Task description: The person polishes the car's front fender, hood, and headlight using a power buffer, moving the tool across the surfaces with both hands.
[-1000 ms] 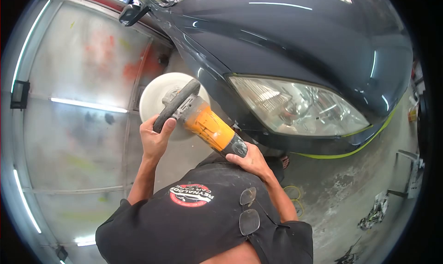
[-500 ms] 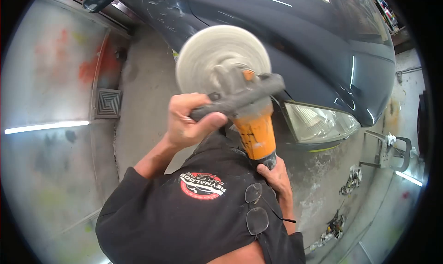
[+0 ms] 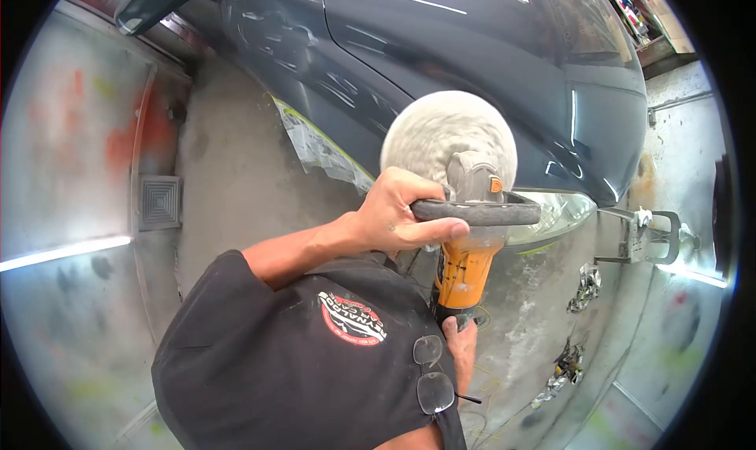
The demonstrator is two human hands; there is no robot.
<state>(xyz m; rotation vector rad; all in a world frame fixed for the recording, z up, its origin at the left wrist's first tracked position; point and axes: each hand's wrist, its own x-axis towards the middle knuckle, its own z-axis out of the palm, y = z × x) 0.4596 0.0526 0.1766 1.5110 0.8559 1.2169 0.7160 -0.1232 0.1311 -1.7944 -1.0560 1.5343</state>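
A rotary polisher with an orange body and a grey head is held in front of my torso. Its round white wool pad looks smeared by spinning and overlaps the car's dark front fender near the headlight. My left hand is closed around the black loop handle, thumb lying along the bar. Lower down, my right hand grips the black rear end of the polisher, its fingers mostly hidden behind it. Whitish streaks mark the fender.
Masking film hangs along the wheel arch. The side mirror juts out at upper left. A metal stand is at right, with crumpled scraps on the floor. A thin yellow cord trails below. Glasses hang from my shirt.
The polisher and both hands have moved right and down in the view, the pad now over the fender beside the headlight. My view has shifted, showing more fender and the masking film.
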